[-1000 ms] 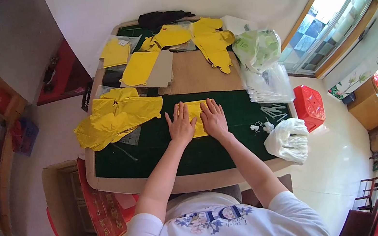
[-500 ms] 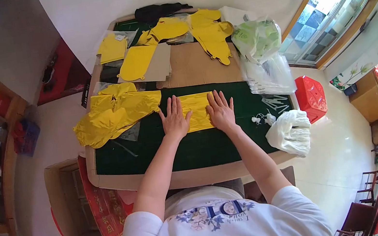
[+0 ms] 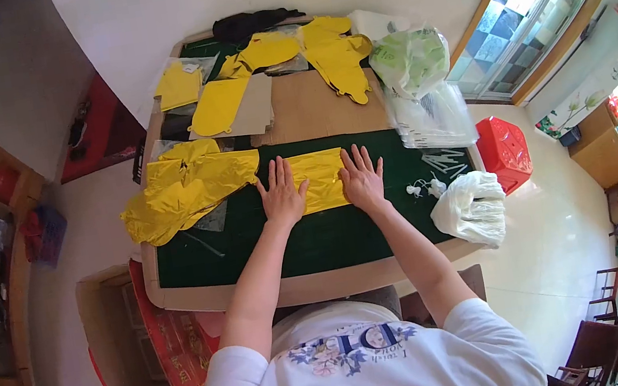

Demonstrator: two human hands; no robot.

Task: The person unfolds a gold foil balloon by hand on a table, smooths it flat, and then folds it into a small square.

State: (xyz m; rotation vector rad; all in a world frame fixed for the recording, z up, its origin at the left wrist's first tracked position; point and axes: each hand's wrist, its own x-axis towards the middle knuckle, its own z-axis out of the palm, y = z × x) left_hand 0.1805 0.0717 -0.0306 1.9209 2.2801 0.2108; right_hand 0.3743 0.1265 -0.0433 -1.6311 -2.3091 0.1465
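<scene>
A folded yellow foil sheet (image 3: pixel 321 181) lies on the dark green table surface (image 3: pixel 317 248). My left hand (image 3: pixel 282 192) rests flat on its left edge, fingers spread and pointing away from me. Flat on the right edge is my right hand (image 3: pixel 363 178), its fingers also apart. Neither hand grips anything. To the left of my left hand is a crumpled pile of yellow foil (image 3: pixel 192 186), with a clear plastic piece partly under it.
Beyond my hands are a cardboard sheet (image 3: pixel 323 103), flat yellow foil shapes (image 3: pixel 220 106) and a black cloth (image 3: pixel 252 24). Plastic bags (image 3: pixel 429 115), white strips (image 3: pixel 444 161) and a white bag (image 3: pixel 471 209) lie at right. A cardboard box (image 3: pixel 118 333) stands lower left.
The camera view has shifted slightly. Both hands stay flat at the edges of the yellow sheet, with little visible movement.
</scene>
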